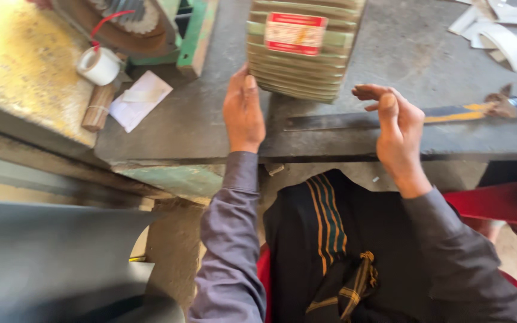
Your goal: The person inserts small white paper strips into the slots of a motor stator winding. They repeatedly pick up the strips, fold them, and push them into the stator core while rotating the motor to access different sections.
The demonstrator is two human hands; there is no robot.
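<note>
Head view | grey workbench point(169, 128) carried the ribbed green motor housing point(300, 57) at its middle, upright, nothing yet taken off it as far as I could judge | my left hand point(243, 110) lay flat against its left side, gripping nothing | my right hand point(397, 128) hovered open and empty near its right edge, over a flat metal bar point(354, 121) | tape roll point(98, 65) lay untouched at far left
</note>
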